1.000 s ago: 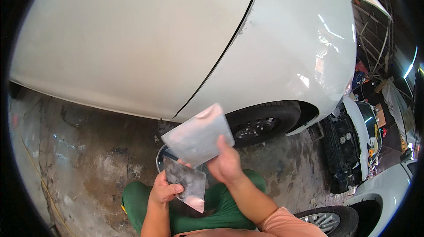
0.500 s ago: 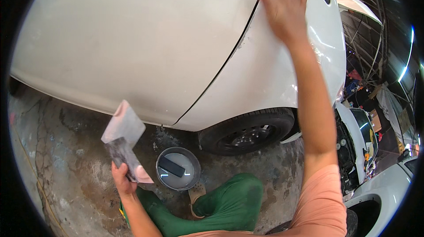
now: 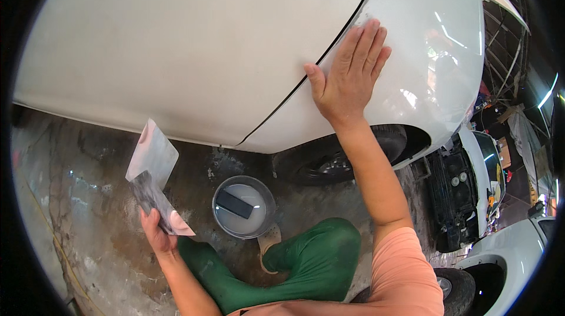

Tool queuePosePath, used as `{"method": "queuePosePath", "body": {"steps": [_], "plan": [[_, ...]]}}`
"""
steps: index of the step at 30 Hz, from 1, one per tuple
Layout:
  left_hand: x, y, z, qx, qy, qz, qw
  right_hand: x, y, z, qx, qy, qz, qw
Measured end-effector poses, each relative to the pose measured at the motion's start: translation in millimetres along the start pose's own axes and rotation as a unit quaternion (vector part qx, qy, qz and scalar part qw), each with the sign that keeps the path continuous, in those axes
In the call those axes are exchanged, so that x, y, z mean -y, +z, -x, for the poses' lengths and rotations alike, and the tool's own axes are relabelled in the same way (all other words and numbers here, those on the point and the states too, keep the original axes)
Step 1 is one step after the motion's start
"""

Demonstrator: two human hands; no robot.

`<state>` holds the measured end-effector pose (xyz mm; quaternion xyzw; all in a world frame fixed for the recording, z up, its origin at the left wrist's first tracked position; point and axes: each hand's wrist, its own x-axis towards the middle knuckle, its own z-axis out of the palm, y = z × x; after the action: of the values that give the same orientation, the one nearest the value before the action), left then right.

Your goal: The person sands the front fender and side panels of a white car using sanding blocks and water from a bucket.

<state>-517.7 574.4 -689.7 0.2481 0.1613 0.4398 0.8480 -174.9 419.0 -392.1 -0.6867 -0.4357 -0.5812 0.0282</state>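
At lower left, your left hand grips a folded, sandpaper-like sheet, likely light, bendy and easily creased, best held by its lower end. Well apart, right of upper centre, your right hand lies open, flat on the white wheel-arch panel.

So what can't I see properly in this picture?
All in the head view:
Car: its upper part is cut off by the top edge.
Wheel: partly hidden behind the right arm.
Right hand: its palm faces the car, so the back hides it.
Left hand: partly hidden by the sheets.
Bucket: cloudy water and a dark block hide its bottom.
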Motion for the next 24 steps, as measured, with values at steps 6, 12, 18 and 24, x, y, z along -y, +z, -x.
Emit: {"method": "queuePosePath", "body": {"steps": [6,12,18,24], "plan": [[-6,13,4,0.002,-0.004,-0.036,0.999,16,22,41,0.005,0.012,-0.012,1.0],[-12,23,9,0.012,-0.006,-0.064,0.998,43,42,104,0.037,-0.018,-0.04,0.998],[-10,15,12,0.007,-0.005,-0.08,0.997,68,62,183,0.089,-0.11,-0.043,0.989],[-8,12,13,0.038,-0.026,-0.065,0.997,81,31,242,0.385,-0.203,-0.2,0.878]]}}
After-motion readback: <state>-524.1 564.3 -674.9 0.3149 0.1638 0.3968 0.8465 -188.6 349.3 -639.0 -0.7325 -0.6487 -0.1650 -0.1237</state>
